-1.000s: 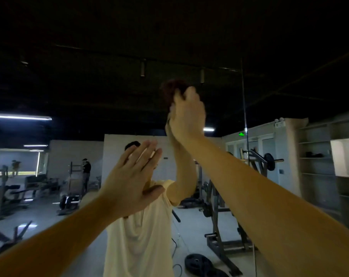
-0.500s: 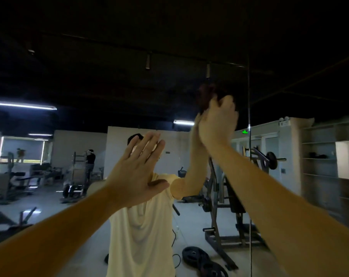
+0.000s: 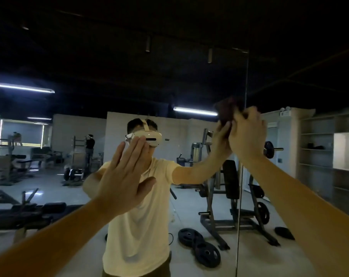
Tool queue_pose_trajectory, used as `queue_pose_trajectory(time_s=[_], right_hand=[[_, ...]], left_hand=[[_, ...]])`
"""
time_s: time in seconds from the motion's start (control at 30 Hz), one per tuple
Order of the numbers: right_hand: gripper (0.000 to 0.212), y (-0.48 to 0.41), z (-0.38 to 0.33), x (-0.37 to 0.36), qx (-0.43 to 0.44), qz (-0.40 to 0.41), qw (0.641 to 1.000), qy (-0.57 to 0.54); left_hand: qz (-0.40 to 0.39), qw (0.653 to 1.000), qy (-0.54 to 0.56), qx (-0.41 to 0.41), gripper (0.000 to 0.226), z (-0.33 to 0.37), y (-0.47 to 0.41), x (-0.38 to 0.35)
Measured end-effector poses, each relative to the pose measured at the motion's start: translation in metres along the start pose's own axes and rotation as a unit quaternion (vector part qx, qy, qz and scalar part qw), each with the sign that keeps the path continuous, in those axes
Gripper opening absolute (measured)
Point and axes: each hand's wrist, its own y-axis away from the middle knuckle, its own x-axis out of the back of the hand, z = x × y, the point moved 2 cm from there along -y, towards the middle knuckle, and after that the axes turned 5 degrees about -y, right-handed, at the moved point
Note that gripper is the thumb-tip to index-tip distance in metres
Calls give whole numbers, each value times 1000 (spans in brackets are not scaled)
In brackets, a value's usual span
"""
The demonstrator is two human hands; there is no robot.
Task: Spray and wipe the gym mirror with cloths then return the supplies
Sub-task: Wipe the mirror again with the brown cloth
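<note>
Right hand [image 3: 247,134], gripping the dark cloth [image 3: 226,108], has swept from 12 toward 2 o'clock, reaching the seam [image 3: 245,80] of the mirror [image 3: 169,76]; left hand [image 3: 125,176] stays flat, fingers straight. Wiping judged underway.

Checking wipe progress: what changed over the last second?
The right hand, gripping the dark cloth, swept right across the mirror to reach its vertical seam. The grip is unchanged; the left hand stays open, fingers straight, flat toward the glass.
</note>
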Motion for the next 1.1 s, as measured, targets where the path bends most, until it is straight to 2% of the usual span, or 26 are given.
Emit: queue_pose_trajectory(time_s=[0.03, 0.07, 0.1, 0.17, 0.27, 0.37, 0.43, 0.5, 0.57, 0.63, 0.7, 0.73, 0.8, 0.87, 0.97, 1.03, 1.1], right_hand=[[40, -8, -6, -2, -61, 21, 998, -14], [43, -8, -18, -6, -81, 39, 996, -17], [45, -1, -34, -11, -92, 47, 994, -32], [48, 35, -73, -19, -57, 56, 993, -88], [56, 121, -111, -33, 73, -3, 990, -118], [65, 195, -102, -36, 241, -71, 961, -115], [74, 200, -75, -31, 346, -120, 928, -76], [71, 178, -51, -24, 385, -161, 908, -35], [55, 146, -33, -13, 299, -147, 942, -39], [38, 110, -16, -3, 97, -95, 988, -79], [37, 85, -7, 0, -84, -37, 991, -93], [40, 80, -13, -3, -133, -19, 986, -94], [42, 90, -45, -9, -162, 0, 982, -96], [41, 122, -85, -16, -116, -10, 986, -123], [40, 189, -123, -27, 0, -76, 987, -144], [42, 231, -121, -29, 106, -137, 972, -158], [44, 259, -98, -26, 246, -200, 938, -138]], left_hand=[[5, 1000, 8, 12, 89, 2, 6, -2], [8, 1000, 12, 21, 88, 3, 9, -3], [10, 1000, 13, 24, 87, 4, 12, -4], [13, 1000, 6, 22, 88, 5, 14, -7], [12, 1000, -9, 14, 91, 7, 14, -7], [7, 1000, -12, 6, 97, 5, 14, -6], [3, 1000, -19, 6, 103, 4, 15, -6], [3, 1000, -22, 9, 104, 6, 15, -5], [1, 1000, -18, 10, 102, 7, 15, -4], [-9, 1000, -14, 15, 102, 7, 15, -4], [-17, 1000, -8, 17, 102, 6, 15, -3], [-21, 1000, -6, 18, 102, 6, 14, -3], [-31, 999, 1, 17, 101, 5, 14, -1], [-27, 999, 12, 24, 97, 8, 21, 1], [-9, 996, 52, 70, 88, 26, 53, 4], [-6, 992, 77, 97, 84, 42, 81, 4], [-9, 992, 87, 94, 83, 55, 106, 3]])
